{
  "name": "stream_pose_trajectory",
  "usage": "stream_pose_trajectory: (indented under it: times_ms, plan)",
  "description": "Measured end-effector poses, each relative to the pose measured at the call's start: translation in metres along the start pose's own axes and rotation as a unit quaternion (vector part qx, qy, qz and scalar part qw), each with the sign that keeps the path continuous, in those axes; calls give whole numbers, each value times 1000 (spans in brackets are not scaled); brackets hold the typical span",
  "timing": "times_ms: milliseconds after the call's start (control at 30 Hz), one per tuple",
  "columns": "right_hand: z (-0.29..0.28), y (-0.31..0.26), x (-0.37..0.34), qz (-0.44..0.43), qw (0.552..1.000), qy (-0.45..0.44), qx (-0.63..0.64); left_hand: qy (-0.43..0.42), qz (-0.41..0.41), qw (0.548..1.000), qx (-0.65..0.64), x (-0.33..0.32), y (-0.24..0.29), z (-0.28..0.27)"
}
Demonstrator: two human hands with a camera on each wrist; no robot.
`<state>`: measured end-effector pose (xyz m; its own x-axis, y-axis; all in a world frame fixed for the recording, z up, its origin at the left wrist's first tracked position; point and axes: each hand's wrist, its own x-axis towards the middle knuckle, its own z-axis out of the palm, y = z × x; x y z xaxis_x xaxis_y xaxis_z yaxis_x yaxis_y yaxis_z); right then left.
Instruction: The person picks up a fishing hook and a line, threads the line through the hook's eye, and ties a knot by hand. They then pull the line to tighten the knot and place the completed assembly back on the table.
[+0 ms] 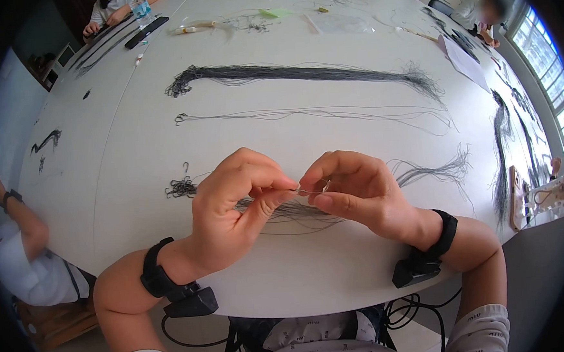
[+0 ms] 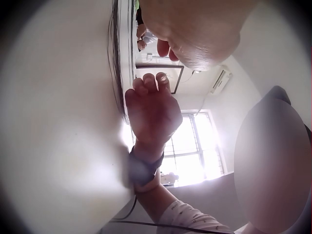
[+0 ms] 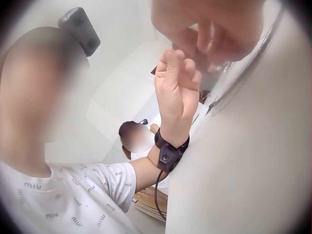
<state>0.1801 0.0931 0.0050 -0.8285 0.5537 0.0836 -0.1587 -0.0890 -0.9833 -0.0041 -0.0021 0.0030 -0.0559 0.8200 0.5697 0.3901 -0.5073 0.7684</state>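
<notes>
In the head view, my left hand (image 1: 232,208) pinches a thin fishing line (image 1: 307,192) between thumb and index fingertip. My right hand (image 1: 360,190) holds the same line with curled fingers, and a small loop shows at its thumb and index finger. What lies inside the left fingertips is hidden. Under both hands lies a bundle of lines (image 1: 433,168) with dark fish hooks (image 1: 181,188) at its left end. One loose fish hook (image 1: 186,167) sits just above those. Both wrist views show the hands raised close together over the table, with the line too small to make out.
Beyond the hands lie a few hooked lines (image 1: 317,112) and a thick bundle of hooked lines (image 1: 301,71). More bundles (image 1: 500,156) stretch along the right side near a phone (image 1: 518,197). A bottle (image 1: 141,9) and other people's hands are at the far edge.
</notes>
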Motion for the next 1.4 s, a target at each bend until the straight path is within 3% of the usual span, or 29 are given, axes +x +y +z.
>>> stream_pose_trajectory:
  times_ms: [133, 300, 367, 700, 767, 967, 1200, 1400]
  plan:
    - [-3, -1, -5, 56, 995, -52, 62, -46, -41, 998, -32, 0, 0, 1]
    - [-2, -5, -6, 66, 996, -32, 43, -56, -82, 993, -64, 0, 2, 2]
    - [-3, -6, -6, 73, 996, -28, 46, -47, -163, 981, -92, 1, 6, 2]
    - [-7, 2, -6, 62, 992, -51, 95, -82, -145, 983, -74, 2, 3, 2]
    - [-7, 1, -6, 63, 992, -54, 99, -111, -102, 987, -56, 1, 1, 0]
    - [-8, 4, -5, 80, 989, -57, 107, -88, -146, 984, -52, 2, 4, 1]
    - [-8, 1, -5, 104, 984, -62, 131, -85, -136, 985, -71, 0, -1, 2]
    - [-6, 0, -5, 82, 989, -65, 106, -85, -62, 993, -45, 0, -2, 2]
